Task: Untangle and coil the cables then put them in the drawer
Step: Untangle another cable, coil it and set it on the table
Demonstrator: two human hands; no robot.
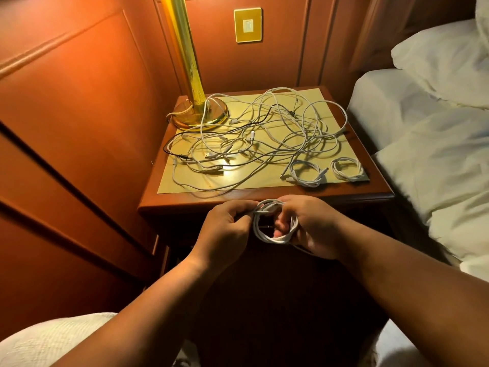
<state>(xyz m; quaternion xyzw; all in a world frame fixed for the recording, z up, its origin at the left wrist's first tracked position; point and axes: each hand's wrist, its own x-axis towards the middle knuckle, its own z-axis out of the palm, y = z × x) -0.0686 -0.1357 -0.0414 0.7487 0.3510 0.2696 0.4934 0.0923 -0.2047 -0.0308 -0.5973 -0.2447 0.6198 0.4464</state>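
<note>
Just in front of the tabletop (264, 193), the right hand (312, 229) holds the white cable coil (275, 238) while the left hand (225, 231), touching its left side, pinches the loose end.

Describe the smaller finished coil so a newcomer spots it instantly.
Start at the wooden nightstand beside the bed. On its near right corner lie two coiled white cables; the smaller white coil is the one nearest the bed, tighter and rounder than its looser neighbour.

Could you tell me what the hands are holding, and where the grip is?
A coiled white cable: right hand through the loop, left hand pinching its end.
</note>
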